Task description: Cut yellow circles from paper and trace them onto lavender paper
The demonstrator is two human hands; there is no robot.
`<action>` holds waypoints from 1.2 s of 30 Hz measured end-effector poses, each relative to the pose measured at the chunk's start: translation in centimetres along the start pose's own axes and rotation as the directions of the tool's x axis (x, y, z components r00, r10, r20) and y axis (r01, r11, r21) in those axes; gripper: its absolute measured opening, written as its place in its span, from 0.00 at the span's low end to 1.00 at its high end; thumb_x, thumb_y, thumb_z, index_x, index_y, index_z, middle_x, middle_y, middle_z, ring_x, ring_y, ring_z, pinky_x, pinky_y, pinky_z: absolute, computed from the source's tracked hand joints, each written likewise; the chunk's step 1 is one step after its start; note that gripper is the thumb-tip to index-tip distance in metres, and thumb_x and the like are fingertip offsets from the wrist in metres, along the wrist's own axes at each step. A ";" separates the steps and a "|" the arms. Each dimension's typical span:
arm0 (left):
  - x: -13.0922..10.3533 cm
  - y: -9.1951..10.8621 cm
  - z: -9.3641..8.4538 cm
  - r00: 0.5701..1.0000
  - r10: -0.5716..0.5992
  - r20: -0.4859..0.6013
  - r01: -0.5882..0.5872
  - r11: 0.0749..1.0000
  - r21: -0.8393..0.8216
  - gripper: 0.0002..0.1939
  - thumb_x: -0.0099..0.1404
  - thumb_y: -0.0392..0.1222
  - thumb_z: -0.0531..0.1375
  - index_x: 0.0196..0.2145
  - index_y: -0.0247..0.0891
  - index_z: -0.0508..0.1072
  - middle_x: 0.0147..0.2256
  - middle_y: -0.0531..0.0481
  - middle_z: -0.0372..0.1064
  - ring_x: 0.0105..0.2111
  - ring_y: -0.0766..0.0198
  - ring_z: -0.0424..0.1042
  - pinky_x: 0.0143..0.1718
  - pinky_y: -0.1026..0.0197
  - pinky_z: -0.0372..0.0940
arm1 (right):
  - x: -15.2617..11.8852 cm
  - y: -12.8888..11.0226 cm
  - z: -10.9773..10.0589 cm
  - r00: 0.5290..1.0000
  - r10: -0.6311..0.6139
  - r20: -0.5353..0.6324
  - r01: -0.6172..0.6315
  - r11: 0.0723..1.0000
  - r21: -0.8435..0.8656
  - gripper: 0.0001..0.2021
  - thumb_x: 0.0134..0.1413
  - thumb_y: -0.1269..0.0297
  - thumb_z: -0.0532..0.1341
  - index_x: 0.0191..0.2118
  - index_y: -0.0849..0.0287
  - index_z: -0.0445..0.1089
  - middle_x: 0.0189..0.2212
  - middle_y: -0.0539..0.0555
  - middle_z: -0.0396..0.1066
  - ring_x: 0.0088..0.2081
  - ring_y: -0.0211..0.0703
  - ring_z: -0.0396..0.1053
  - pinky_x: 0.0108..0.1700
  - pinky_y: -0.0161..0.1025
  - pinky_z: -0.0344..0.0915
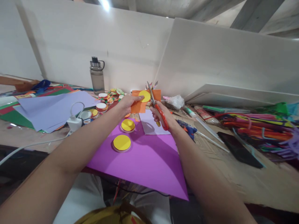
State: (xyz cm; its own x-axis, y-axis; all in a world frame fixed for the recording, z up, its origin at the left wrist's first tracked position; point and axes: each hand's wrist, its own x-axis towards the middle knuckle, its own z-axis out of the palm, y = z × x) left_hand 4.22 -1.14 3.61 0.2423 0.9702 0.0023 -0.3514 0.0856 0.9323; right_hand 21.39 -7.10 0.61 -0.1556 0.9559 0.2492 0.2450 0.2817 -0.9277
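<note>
Holding: the left hand (127,104) pinches an orange paper piece (140,104) with a yellow disc (145,96) stuck on it, thumb on the front face and fingers curled behind.
Cutting tool: red-handled scissors (157,107) sit in the right hand (161,115), whose fingers are closed through the handle loops; the blades point up and away, narrowly parted, along the right side of the yellow disc.
Orange piece position: raised above the table (233,174), in front of the white wall board, between the two hands.
Below the hands: a large purple paper sheet (144,158) overhangs the table's near edge; two yellow-topped round discs (125,133) lie on it, apart from each other.
Further back: a pale lilac sheet (151,124) lies partly under the right hand.
Left side: a white charger (74,123) with its cable, lavender and green paper sheets (46,109), small tape rolls (101,106) and a grey water bottle (97,76) standing upright by the wall.
Right side: a glue stick (189,112), a blue glue gun (188,128) just beside the right wrist, a black phone (238,149) lying flat, and a heap of coloured pipe cleaners (261,130).
Against the wall: white foam boards (221,59) lean tilted.
</note>
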 end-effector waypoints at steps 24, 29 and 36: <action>-0.5 0.8 -0.2 0.999 -0.002 0.036 -0.001 0.998 0.070 0.12 0.46 0.36 0.71 0.30 0.34 0.74 0.30 0.44 0.77 0.30 0.58 0.76 0.38 0.54 0.73 | 0.4 0.9 -0.8 0.994 -0.103 -0.046 0.092 0.975 -0.204 0.16 0.53 0.48 0.60 0.34 0.53 0.57 0.24 0.46 0.55 0.24 0.35 0.55 0.24 0.33 0.56; -0.8 1.3 -0.3 1.000 -0.009 0.023 0.006 0.992 0.123 0.10 0.47 0.34 0.70 0.29 0.36 0.75 0.28 0.45 0.77 0.31 0.58 0.76 0.38 0.55 0.73 | -0.1 0.3 -1.1 0.993 -0.111 -0.041 0.096 0.959 -0.265 0.15 0.52 0.48 0.60 0.38 0.53 0.62 0.24 0.47 0.57 0.25 0.36 0.56 0.25 0.34 0.58; -0.3 1.3 -0.9 0.997 -0.009 0.072 -0.001 0.991 0.132 0.11 0.47 0.37 0.70 0.30 0.36 0.74 0.30 0.45 0.76 0.31 0.58 0.76 0.38 0.54 0.72 | -0.4 -0.8 -1.6 0.990 -0.137 -0.019 0.122 0.930 -0.347 0.13 0.54 0.52 0.59 0.39 0.55 0.66 0.26 0.50 0.61 0.26 0.38 0.58 0.26 0.35 0.58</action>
State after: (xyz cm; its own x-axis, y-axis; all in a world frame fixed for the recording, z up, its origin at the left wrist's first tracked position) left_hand 2.88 -1.14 4.46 0.3096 0.9507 0.0198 -0.2294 0.0544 0.9718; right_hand 22.79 -7.58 1.66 -0.1700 0.9097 0.3789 0.5410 0.4075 -0.7357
